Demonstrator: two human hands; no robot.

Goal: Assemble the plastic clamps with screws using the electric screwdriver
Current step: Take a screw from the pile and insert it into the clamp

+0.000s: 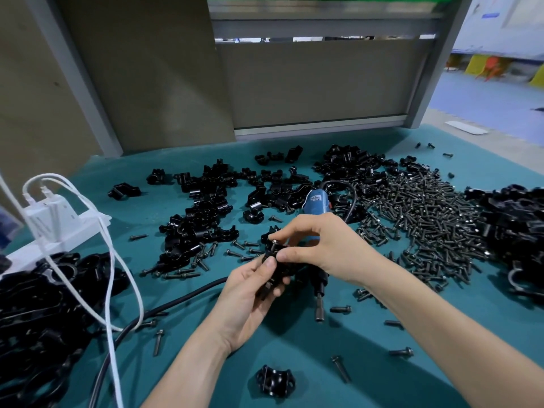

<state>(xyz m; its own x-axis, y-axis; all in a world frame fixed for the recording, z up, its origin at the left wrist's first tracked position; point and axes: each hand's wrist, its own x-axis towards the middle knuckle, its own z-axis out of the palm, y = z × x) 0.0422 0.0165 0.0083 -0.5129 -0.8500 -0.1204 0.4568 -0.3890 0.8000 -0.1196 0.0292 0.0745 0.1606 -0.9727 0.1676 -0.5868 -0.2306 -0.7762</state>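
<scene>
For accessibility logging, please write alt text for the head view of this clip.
The left hand grips a black plastic clamp while the right hand pinches a small dark metal screw at its top, above a teal table. A blue electric screwdriver lies beneath the hands, amid scattered black clamp parts and a heap of loose dark screws.

Table (pixel 309 348): bears everything; back panel (pixel 318 81) stands behind it.
Power strip (pixel 59 225): left edge, white cables (pixel 110 290) run from it toward the front.
Left clamp heap (pixel 44 313): front left, under the cables.
Loose clamp pieces (pixel 206 207): spread across the middle back.
Screw pile (pixel 418 213): right of centre.
Right clamp heap (pixel 518 225): far right, beside the screw pile.
Electric screwdriver (pixel 316 203): lies at centre, beneath the hands.
Black cord (pixel 176 298): runs from centre to the front left.
Hands: left hand (pixel 244 295) holds a clamp (pixel 282 266) at centre; right hand (pixel 321 245) pinches a screw (pixel 274 242) atop it.
Single clamp piece (pixel 275 385): front, between the forearms.
</scene>
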